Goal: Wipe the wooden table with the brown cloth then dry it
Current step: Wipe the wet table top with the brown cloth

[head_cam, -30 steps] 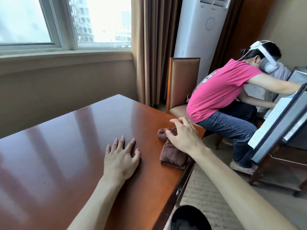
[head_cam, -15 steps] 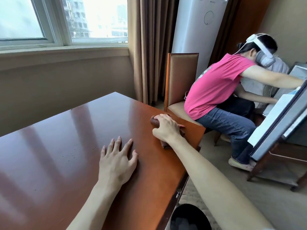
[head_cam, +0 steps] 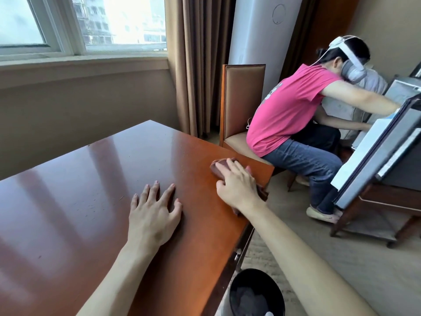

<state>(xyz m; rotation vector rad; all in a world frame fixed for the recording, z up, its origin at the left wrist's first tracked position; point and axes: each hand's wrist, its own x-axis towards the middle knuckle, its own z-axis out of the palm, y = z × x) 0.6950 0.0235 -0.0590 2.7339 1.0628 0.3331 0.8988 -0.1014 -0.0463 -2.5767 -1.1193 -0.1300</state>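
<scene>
The glossy wooden table (head_cam: 95,179) fills the left and middle of the view. A brown cloth (head_cam: 219,166) lies bunched near the table's far right corner. My right hand (head_cam: 237,185) lies on top of it, fingers stretched forward over the cloth and pressing it onto the wood; most of the cloth is hidden under the hand. My left hand (head_cam: 155,213) rests flat on the tabletop with fingers spread, about a hand's width left of the cloth.
A padded chair (head_cam: 241,103) stands just past the table's far corner, with a person in a pink shirt (head_cam: 289,110) seated and leaning right. A black waste bin (head_cam: 255,293) sits on the floor below the table's right edge. A dark wooden stand (head_cam: 385,169) is at right.
My right hand pushed the cloth away along the right edge toward the far corner, then drew it slightly back. My left hand stayed flat in place.
</scene>
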